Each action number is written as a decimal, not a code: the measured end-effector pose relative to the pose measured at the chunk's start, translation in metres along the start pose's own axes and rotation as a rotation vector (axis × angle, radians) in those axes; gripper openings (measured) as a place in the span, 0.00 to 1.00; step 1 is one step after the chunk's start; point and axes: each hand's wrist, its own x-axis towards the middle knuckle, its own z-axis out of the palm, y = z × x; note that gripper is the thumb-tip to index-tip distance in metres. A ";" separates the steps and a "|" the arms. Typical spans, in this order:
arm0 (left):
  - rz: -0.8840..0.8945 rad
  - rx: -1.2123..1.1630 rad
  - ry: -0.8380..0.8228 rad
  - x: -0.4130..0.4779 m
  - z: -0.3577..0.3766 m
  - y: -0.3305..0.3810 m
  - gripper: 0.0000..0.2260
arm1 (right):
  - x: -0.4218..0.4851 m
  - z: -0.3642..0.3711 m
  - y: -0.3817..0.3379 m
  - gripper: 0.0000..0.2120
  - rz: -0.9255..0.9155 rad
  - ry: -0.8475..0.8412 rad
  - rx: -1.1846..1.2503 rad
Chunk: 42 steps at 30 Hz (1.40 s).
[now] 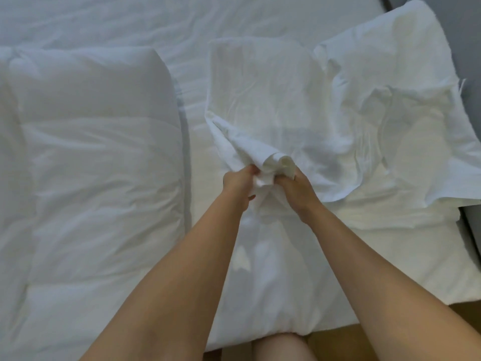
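Note:
A white pillowcase [364, 113] lies crumpled across the right side of the bed, its near edge bunched into a small roll at the centre. My left hand [238, 182] grips the left side of that bunched edge. My right hand [294, 187] grips the right side of it, close beside the left. Below my hands a white pillow [276, 277] lies lengthwise, reaching to the bed's near edge; how far it sits inside the fabric is hidden by my hands.
A thick white quilt [91, 178] is folded on the left half of the bed. The white sheet [182, 27] shows beyond it. A grey surface [468, 48] borders the bed at right. Wooden floor [463, 316] and my knee [281, 347] are at the bottom.

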 end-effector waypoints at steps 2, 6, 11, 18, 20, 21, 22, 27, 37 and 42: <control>0.102 -0.026 0.133 -0.003 -0.001 -0.001 0.13 | -0.003 0.004 -0.010 0.10 -0.069 -0.113 -0.018; 0.387 0.108 0.171 -0.028 -0.016 0.010 0.09 | 0.001 0.010 -0.048 0.11 -0.116 0.148 -0.233; 0.720 0.100 0.117 -0.100 -0.038 0.055 0.10 | -0.028 0.008 -0.129 0.15 -0.199 0.183 -0.164; 0.833 0.052 0.109 -0.213 -0.108 0.086 0.08 | -0.131 0.038 -0.211 0.16 -0.214 0.065 -0.008; 0.875 0.100 0.107 -0.239 -0.134 0.096 0.14 | -0.161 0.056 -0.226 0.15 -0.162 0.021 0.077; 0.908 0.135 0.103 -0.254 -0.150 0.102 0.15 | -0.175 0.066 -0.232 0.14 -0.154 -0.004 0.120; 0.943 0.165 0.090 -0.268 -0.168 0.107 0.16 | -0.190 0.077 -0.237 0.13 -0.150 -0.030 0.173; 1.078 0.539 0.031 -0.323 -0.254 0.134 0.10 | -0.242 0.140 -0.242 0.09 -0.076 -0.233 0.461; 0.836 0.815 0.424 -0.245 -0.349 0.112 0.05 | -0.232 0.209 -0.216 0.19 -0.114 -0.128 0.264; 0.501 1.217 0.760 -0.199 -0.368 0.084 0.20 | -0.213 0.181 -0.201 0.16 -0.083 -0.012 0.189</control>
